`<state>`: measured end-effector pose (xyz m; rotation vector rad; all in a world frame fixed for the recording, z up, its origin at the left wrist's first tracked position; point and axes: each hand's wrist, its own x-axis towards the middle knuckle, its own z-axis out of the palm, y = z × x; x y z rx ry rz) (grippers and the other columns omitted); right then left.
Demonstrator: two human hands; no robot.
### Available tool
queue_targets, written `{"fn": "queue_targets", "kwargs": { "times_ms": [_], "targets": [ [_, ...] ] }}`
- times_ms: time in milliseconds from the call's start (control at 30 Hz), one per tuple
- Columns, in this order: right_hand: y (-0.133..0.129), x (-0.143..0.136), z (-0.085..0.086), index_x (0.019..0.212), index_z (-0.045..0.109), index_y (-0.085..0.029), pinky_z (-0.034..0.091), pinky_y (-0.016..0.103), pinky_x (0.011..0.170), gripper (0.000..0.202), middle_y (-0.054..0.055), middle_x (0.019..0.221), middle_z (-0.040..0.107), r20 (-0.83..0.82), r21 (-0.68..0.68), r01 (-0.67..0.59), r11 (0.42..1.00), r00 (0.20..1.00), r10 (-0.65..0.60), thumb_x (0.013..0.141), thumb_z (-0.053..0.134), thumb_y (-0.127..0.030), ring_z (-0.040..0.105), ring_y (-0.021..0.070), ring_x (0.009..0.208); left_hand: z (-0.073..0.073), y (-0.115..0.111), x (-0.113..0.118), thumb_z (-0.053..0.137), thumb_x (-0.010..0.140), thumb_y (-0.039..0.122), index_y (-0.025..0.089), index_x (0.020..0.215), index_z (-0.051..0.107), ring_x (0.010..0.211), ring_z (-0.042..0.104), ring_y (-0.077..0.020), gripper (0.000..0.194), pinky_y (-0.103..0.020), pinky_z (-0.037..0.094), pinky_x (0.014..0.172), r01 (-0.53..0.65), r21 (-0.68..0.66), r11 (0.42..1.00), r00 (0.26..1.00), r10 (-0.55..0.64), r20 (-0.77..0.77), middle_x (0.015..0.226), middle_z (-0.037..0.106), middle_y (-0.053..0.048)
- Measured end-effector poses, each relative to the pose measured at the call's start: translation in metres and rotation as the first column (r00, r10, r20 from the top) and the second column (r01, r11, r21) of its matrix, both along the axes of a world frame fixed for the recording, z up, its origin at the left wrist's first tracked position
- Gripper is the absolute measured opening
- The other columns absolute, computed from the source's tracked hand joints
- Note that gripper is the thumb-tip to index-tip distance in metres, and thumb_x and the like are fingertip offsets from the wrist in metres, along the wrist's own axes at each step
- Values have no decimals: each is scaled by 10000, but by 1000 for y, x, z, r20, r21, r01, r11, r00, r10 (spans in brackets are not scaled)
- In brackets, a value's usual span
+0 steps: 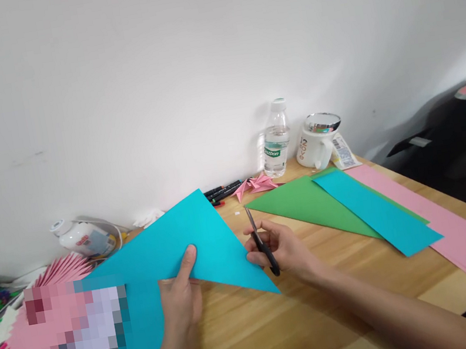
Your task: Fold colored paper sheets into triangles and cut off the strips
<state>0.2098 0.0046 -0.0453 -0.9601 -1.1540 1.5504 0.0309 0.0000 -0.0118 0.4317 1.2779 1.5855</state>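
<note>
Near the middle of the head view, my left hand (180, 293) grips a blue sheet of paper (171, 232), its thumb flat on top and the other fingers hidden underneath. The sheet is raised over the table and comes to a point at lower right. My right hand (283, 247) is closed on black-handled scissors (264, 249), whose blades point up and away from me. They are just right of the sheet's edge; whether the fingers touch the paper I cannot tell. Further right, a blue strip (377, 213) lies over green paper (313, 202).
Pink paper strips (463, 243) lie along the table's right edge. A water bottle (276, 143), a white mug (316, 145), folded pink paper (256, 183) and black pens (229, 188) stand or lie by the wall. At left are a white bottle (85, 238) and pleated pink paper (48, 324).
</note>
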Motion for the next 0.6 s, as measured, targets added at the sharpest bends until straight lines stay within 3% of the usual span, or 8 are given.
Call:
{"fn": "queue_targets", "kwargs": {
  "times_ms": [367, 467, 600],
  "targets": [
    [-5, -1, 6, 878, 514, -212, 422, 235, 471, 392, -44, 657, 582, -96, 6, -40, 999, 995, 40, 602, 776, -306, 520, 98, 511, 1, 0, -1, 663, 721, 118, 165, 1130, 600, 1066, 590, -280, 416, -441, 469, 955, 32, -18, 999, 999, -32, -7, 1113, 662, -93],
    [-3, 1, 5, 874, 532, -212, 460, 273, 549, 336, -28, 676, 592, -143, 42, -11, 999, 990, 17, 652, 743, -349, 552, 121, 573, 1, -1, -2, 683, 705, 135, 163, 1123, 607, 1035, 607, -286, 426, -447, 470, 951, 65, -32, 997, 998, -66, -4, 1065, 681, -100],
    [0, 3, 4, 887, 562, -206, 429, 275, 619, 311, -13, 714, 589, -37, 91, 22, 996, 999, -18, 679, 719, -377, 542, 131, 657, 1, -3, 0, 702, 687, 149, 182, 1154, 593, 1021, 614, -286, 481, -441, 469, 952, 93, -31, 995, 996, -93, -8, 1047, 689, -89]
  ]
}}
